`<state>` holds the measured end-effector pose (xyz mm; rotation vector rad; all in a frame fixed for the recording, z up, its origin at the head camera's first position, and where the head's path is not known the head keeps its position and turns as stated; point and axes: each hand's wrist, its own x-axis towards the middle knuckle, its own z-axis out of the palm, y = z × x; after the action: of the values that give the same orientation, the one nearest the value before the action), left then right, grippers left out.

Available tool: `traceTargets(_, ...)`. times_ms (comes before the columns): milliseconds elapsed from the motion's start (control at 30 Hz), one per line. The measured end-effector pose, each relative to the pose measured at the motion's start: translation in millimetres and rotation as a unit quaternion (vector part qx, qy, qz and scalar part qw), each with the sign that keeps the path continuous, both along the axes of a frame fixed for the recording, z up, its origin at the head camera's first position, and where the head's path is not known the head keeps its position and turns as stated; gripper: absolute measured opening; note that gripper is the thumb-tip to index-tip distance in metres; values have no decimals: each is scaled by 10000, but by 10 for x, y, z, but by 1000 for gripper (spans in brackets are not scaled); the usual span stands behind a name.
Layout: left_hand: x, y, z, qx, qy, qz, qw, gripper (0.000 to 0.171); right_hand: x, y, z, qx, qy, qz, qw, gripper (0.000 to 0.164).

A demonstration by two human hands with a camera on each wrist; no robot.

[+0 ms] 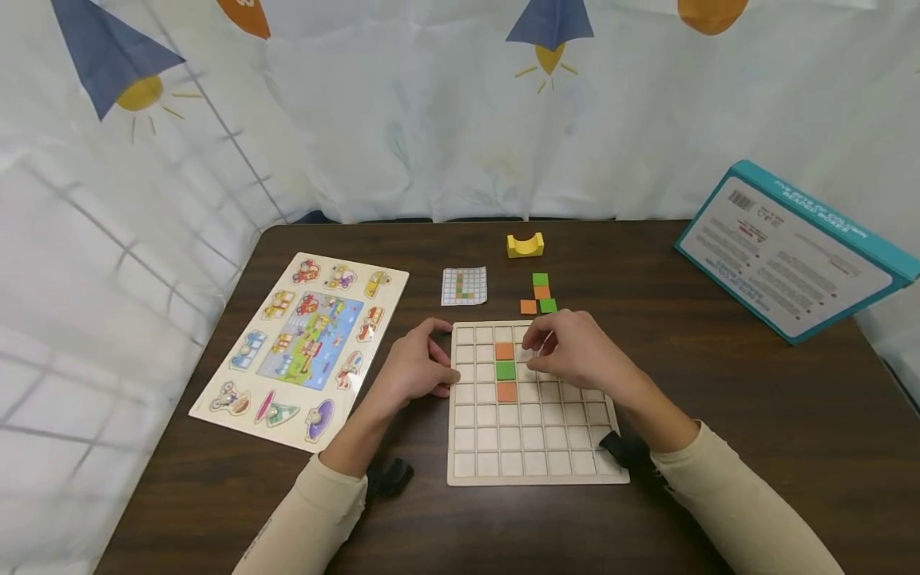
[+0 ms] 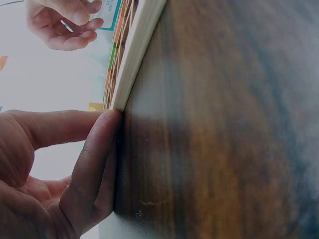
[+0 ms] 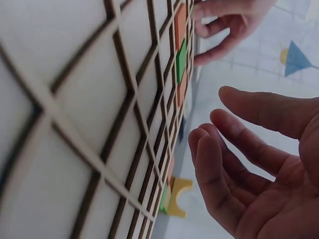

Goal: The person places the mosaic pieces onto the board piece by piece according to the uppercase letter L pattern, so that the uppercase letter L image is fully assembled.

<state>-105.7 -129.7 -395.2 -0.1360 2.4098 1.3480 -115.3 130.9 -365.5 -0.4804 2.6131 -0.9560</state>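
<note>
A wooden grid board (image 1: 532, 439) lies on the table with a short column of tiles in it: an orange tile (image 1: 505, 351), a green tile (image 1: 505, 370) and another orange tile (image 1: 506, 392). My left hand (image 1: 417, 363) holds the board's left edge, thumb and fingertips together at the rim in the left wrist view. Over the upper middle of the board hovers my right hand (image 1: 575, 347). Its fingers (image 3: 209, 164) are loosely bent, thumb apart, with nothing between them in the right wrist view. Several loose green and orange tiles (image 1: 542, 292) lie beyond the board's far edge.
A small pattern card (image 1: 464, 287) lies behind the board, and a yellow arch block (image 1: 525, 246) stands at the back. On the left is a knobbed picture puzzle (image 1: 388, 307). A teal-edged box (image 1: 791, 247) leans at the back right, before a white curtain (image 1: 431, 120).
</note>
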Motion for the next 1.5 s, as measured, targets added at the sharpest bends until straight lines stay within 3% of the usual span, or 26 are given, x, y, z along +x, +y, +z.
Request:
traceTargets(300, 5, 11, 4, -3, 33, 23, 10000, 74, -337, 209, 24, -60, 129, -237, 9996, 18)
traceTargets(667, 17, 4, -14, 46, 24, 76, 10000, 74, -693, 323, -95, 203, 309, -376, 9986, 21)
traceTargets(1000, 28, 2, -8, 125, 53, 61, 9999, 74, -777, 332, -220, 270, 252, -225, 9991, 24)
traceTargets(1500, 34, 10, 15, 61, 64, 76, 9999, 73, -777, 277, -268, 384, 417, -197, 9982, 22)
